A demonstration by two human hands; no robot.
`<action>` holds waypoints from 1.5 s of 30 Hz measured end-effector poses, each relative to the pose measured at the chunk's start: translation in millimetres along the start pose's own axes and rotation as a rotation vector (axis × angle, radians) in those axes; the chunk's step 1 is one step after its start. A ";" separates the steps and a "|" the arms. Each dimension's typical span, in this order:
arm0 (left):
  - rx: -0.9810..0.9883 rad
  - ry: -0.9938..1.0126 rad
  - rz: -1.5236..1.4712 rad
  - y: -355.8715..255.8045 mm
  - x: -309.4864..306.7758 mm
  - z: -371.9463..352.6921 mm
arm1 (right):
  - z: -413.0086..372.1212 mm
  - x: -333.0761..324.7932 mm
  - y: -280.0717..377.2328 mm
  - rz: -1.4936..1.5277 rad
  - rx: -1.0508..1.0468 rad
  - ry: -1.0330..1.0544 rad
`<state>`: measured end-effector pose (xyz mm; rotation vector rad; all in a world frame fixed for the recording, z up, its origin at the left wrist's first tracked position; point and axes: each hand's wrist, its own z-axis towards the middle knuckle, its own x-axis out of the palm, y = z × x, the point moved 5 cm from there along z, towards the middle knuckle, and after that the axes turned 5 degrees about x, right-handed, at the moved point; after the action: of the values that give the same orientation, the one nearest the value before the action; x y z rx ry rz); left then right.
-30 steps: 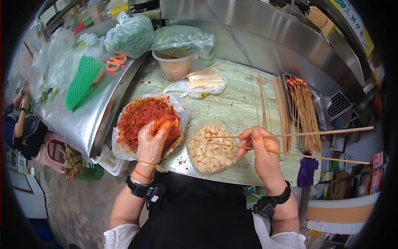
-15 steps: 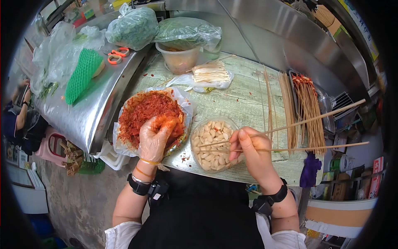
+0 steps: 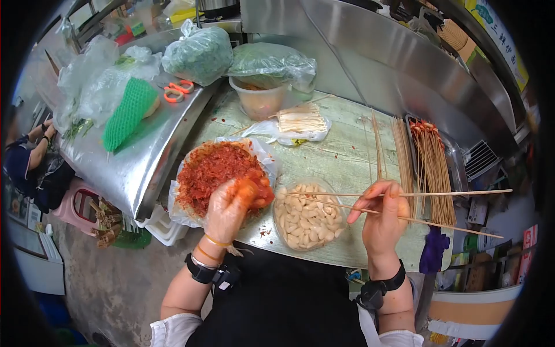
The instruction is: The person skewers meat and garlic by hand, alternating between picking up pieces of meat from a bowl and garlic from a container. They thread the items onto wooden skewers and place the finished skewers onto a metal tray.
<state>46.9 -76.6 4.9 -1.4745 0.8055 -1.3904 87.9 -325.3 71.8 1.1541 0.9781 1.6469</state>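
Observation:
My left hand, in a clear plastic glove, is closed on a red chili-coated piece over the right edge of the red chili mix. That mix fills a container lined with a plastic bag. Two long wooden skewers are in my bare right hand, their left ends reaching close to the red piece. Below them stands a clear tub of peeled garlic cloves, between my two hands.
Bare skewers and a tray of skewers with red-coated tips lie to the right. Behind the mix are pale thin sticks on plastic and a plastic bucket. Orange scissors and green netting lie on the metal counter.
My left hand has come up out of the chili mix with the red piece. My right hand has moved right, and the skewers now cross near their left ends.

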 end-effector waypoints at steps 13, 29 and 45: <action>0.195 -0.115 0.190 1.0 7.2 -10.4 | -7.5 37.3 -14.6 0.005 0.012 0.021; 0.065 -0.026 -0.598 21.0 -1.8 -2.2 | -24.0 32.6 -7.7 -0.172 -0.288 0.148; 0.065 -0.031 -0.757 19.5 10.4 -6.6 | -32.5 41.6 0.2 -0.312 -0.437 0.221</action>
<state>44.5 -94.4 -9.7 -1.8338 0.1576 -1.9037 48.9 -289.8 74.8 0.5094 0.8258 1.6442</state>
